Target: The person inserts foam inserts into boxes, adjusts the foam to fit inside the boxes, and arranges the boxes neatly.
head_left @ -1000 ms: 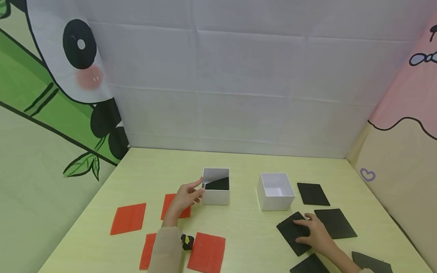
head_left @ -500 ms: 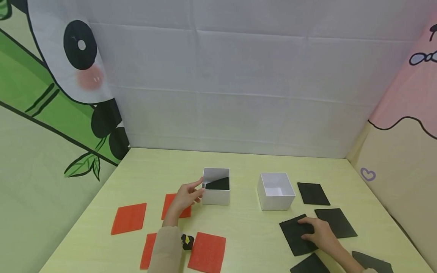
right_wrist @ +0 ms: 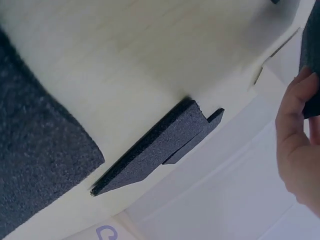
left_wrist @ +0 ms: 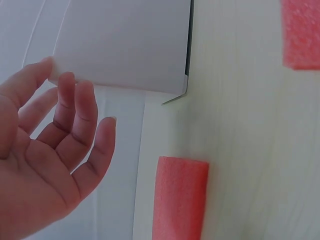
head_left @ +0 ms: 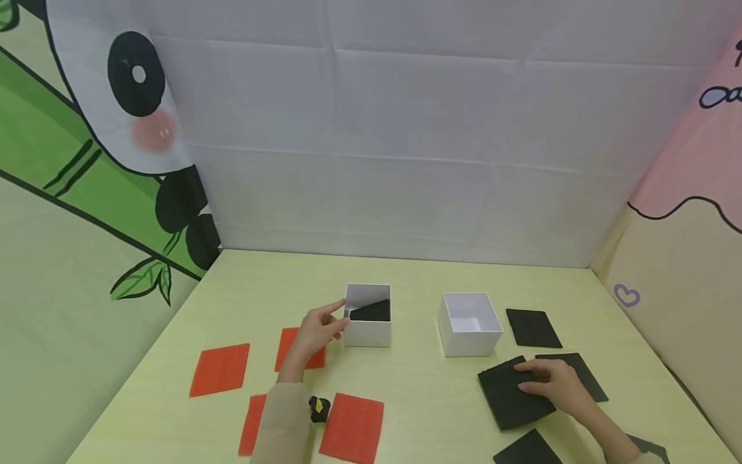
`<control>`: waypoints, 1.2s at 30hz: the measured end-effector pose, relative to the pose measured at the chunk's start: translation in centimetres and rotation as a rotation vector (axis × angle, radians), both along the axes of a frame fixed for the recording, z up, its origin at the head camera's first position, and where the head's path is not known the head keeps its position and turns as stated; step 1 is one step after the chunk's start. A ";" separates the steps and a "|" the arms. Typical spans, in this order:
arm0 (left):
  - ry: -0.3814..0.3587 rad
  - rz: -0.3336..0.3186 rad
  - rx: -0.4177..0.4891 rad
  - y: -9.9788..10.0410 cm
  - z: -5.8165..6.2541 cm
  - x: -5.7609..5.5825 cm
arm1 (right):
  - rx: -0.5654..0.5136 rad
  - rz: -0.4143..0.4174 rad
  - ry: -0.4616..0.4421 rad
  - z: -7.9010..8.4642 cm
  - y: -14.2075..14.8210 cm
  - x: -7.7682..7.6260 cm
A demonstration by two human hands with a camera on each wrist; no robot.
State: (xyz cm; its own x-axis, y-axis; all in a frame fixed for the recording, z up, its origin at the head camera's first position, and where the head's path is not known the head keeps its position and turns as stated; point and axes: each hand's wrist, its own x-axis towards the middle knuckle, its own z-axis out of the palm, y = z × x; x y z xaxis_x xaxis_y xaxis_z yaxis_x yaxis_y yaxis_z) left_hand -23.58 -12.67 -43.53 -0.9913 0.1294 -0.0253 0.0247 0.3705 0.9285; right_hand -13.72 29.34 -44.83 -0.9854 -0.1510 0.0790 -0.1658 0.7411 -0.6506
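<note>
My left hand [head_left: 315, 333] reaches to the left side of a white box [head_left: 368, 334], thumb and index fingertips right at its wall and the other fingers loosely bent. A black sheet [head_left: 371, 312] lies inside that box. In the left wrist view the left hand [left_wrist: 55, 145] shows its palm, fingertips beside the box's corner [left_wrist: 125, 45]. My right hand [head_left: 559, 385] pinches a black foam square [head_left: 513, 394] between thumb and fingers. The right wrist view catches this hand [right_wrist: 300, 145] at its right edge, with part of the square [right_wrist: 311, 55].
A second white box [head_left: 469, 345] stands right of the first. More black foam squares [head_left: 532, 328] lie around the right hand, one [head_left: 527, 449] nearer me. Several red foam pieces [head_left: 220, 369] are spread on the left of the table [head_left: 417, 399]. A white cloth wall [head_left: 406, 161] rises behind.
My right hand has moved a little to the right with the black foam square, which has turned and come up at its far edge. The left hand has stayed by the box.
</note>
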 end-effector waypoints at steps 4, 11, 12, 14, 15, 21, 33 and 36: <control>0.010 -0.006 0.033 0.1 0.1 0.1 | -0.102 0.033 -0.036 0.3 0.3 0.0; -0.019 -0.019 0.030 0.0 -0.6 -0.3 | -0.259 0.115 -0.107 0.6 0.1 0.1; -0.025 -0.019 0.028 0.0 -0.7 -0.3 | -0.284 0.134 -0.116 0.7 -0.1 0.1; -0.026 -0.021 0.023 0.0 -0.7 -0.4 | -0.336 0.173 -0.140 0.9 -0.3 0.1; -0.026 -0.023 0.023 0.0 -0.8 -0.4 | -0.361 0.191 -0.153 1.0 -0.4 0.1; -0.032 -0.024 0.033 -0.1 -0.7 -0.3 | -0.516 0.292 -0.244 1.4 -0.7 0.1; -0.030 -0.039 0.045 -0.2 -0.8 -0.3 | -0.668 0.424 -0.389 1.7 -2.1 -0.2; -0.029 -0.040 0.049 -0.3 -0.7 -0.3 | -0.657 0.444 -0.385 1.7 -2.7 -0.4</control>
